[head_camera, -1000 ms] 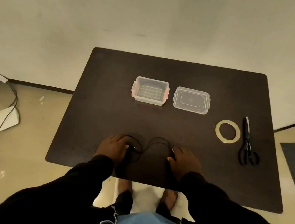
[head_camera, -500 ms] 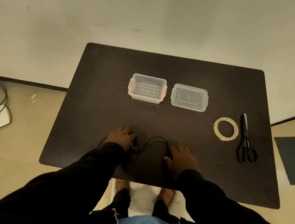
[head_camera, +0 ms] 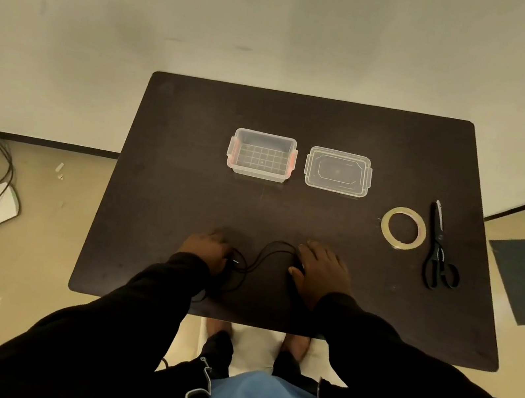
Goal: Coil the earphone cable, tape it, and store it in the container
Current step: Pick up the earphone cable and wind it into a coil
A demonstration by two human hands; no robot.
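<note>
- Left hand [head_camera: 207, 249], lower centre of the frame, lay on the dark table [head_camera: 186, 186], fingers curled over one end of the black earphone cable [head_camera: 265, 255]; whether actually pinching it, impossible to tell.
- Right hand [head_camera: 321, 273], just right of it, rested palm down, fingers fairly straight, on the cable's other end.
- Cable arched loosely between both hands, uncoiled, flat on the table near its front edge.
- Clear container [head_camera: 261, 158] stood open above centre, its lid [head_camera: 337, 175] just beside it on the right.
- Tape roll [head_camera: 403, 227] and black scissors [head_camera: 438, 249] lay side by side at right, well apart from the hands.
</note>
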